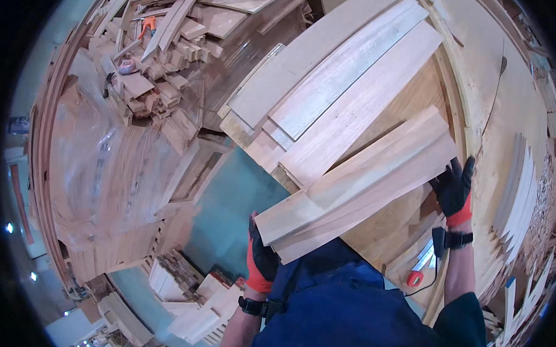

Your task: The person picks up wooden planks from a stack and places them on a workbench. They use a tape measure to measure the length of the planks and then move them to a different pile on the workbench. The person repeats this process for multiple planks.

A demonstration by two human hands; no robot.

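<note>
My left hand point(261, 258), in a black and red glove, is closed on the near left end of a pair of overlapping wooden boards point(357, 182). These boards are pale and long, tilted up to the right across the front of my body. At their other end is my right hand point(454, 190), gloved the same way. Its fingers curl at the boards' edge, partly hidden, while the thumb stands away. Beyond the held pair, several wide boards point(330, 77) lie side by side on a wooden work surface point(409, 104).
At the upper left, offcuts point(164, 90) are heaped near a plastic-wrapped stack point(107, 167). An orange-handled tool point(148, 26) rests among the offcuts. A red tape measure point(414, 278) sits near my right forearm. Thin strips point(517, 188) lie at the right. Greenish floor point(234, 202) shows at the left.
</note>
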